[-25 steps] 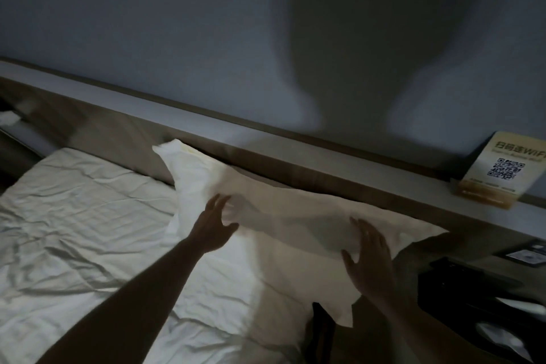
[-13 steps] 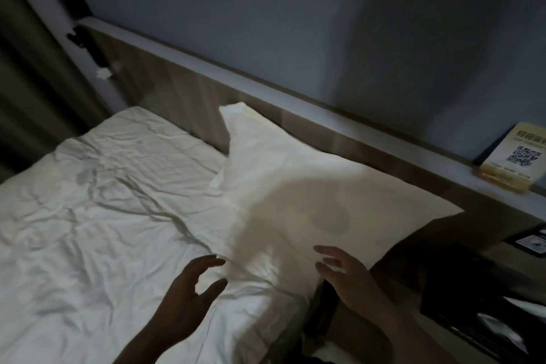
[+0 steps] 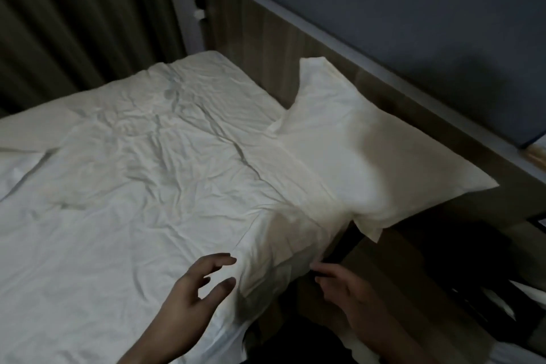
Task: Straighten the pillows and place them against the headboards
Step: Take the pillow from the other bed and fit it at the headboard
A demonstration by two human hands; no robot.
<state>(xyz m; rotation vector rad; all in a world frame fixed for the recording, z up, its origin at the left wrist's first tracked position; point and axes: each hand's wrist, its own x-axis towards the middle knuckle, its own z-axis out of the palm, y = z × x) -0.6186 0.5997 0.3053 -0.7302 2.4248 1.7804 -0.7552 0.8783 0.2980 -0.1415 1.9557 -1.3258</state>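
Pillow (image 3: pixel 363 151) leans against headboard (image 3: pixel 266 35); left hand (image 3: pixel 189 295) and right hand (image 3: pixel 348 292) spread, fingers relaxed, holding nothing, over bed (image 3: pixel 133 186).

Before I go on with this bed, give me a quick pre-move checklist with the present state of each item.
1. Pillow leaning against the headboard: ok.
2. Pillow square on the bed: not ok, its right corner overhangs the mattress edge.
3. Left hand free: ok, fingers spread above the sheet, holding nothing.
4. Right hand free: ok, fingers relaxed beside the mattress edge.
5. Sheet smooth: not ok, creased throughout.
6. Second pillow located: cannot tell, only one shows in this view.
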